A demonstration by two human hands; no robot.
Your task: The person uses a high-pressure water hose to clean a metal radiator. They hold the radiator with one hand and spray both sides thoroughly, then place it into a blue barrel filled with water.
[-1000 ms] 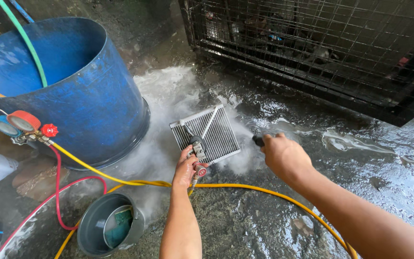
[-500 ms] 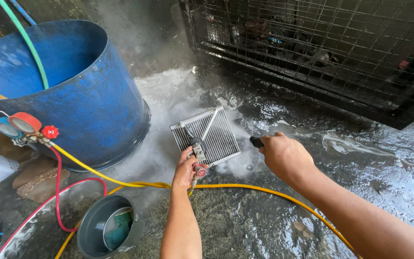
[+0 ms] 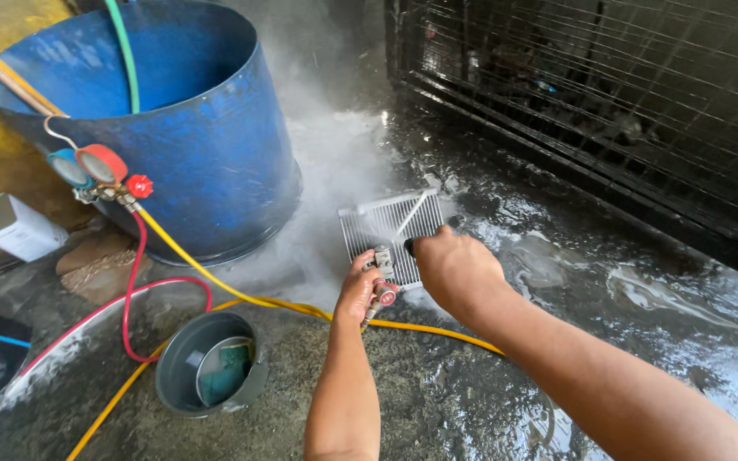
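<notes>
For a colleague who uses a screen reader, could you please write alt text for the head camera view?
The left hand grips the metal fitting on a finned coil standing on wet concrete, while the right hand holds a dark nozzle against it amid white spray. A blue barrel, yellow hose and grey bucket lie left.

A big blue barrel stands on the wet concrete floor at ten o'clock, with a green hose hanging into it. A pair of round gauges hangs on its rim by a hook, and a red hose and a yellow hose run from them across the floor. At seven o'clock sits a grey bucket. A white box lies at nine o'clock. A dark wire cage fills two o'clock.
</notes>
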